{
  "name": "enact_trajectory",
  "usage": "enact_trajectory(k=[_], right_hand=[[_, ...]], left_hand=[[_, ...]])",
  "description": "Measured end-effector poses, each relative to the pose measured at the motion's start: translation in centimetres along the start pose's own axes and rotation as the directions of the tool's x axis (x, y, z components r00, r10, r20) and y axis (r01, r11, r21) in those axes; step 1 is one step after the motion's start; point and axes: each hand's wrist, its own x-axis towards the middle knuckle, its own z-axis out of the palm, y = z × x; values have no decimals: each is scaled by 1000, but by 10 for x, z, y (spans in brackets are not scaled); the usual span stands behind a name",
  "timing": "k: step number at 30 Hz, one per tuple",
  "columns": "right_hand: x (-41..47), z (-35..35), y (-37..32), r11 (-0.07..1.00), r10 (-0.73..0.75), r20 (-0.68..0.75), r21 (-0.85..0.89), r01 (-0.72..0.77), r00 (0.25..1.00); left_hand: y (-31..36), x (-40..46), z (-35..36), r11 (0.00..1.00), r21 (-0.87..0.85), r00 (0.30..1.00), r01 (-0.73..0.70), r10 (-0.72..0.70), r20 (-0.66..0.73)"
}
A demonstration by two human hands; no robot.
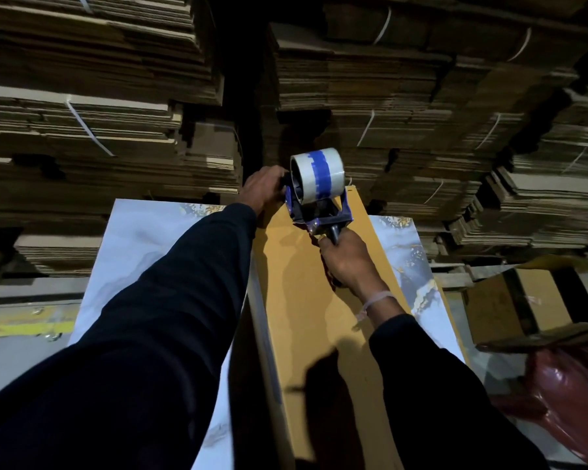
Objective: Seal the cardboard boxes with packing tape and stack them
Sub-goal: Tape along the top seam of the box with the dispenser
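A long yellow-brown cardboard box [302, 300] lies lengthwise away from me on a white marbled table [133, 239]. My right hand [348, 262] grips the handle of a blue tape dispenser [316, 195] carrying a clear roll with a blue stripe, set down near the box's far end. My left hand [263, 188] rests on the far left corner of the box, right beside the dispenser, pressing on the cardboard. Both arms wear dark sleeves; a pale band circles my right wrist.
Tall stacks of flattened, strapped cardboard [82, 113] fill the background. At the right stands an open brown box [530, 300], with a dark red plastic-wrapped object [564, 395] in front of it. A yellow floor stripe [24, 329] shows at the left.
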Motion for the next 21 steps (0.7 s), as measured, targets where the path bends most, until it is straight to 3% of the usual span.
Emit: enact_trajectory(k=[12,21], right_hand=[[-16,-3,11,1000,-5,-1,-29,5,1000],[-55,-8,45,997,-72,1,-8,72,997]], left_hand=[[4,-1,-1,999,-31,999,29,-28,19],[4,-3,-6,994,23,994,-106,105,44]])
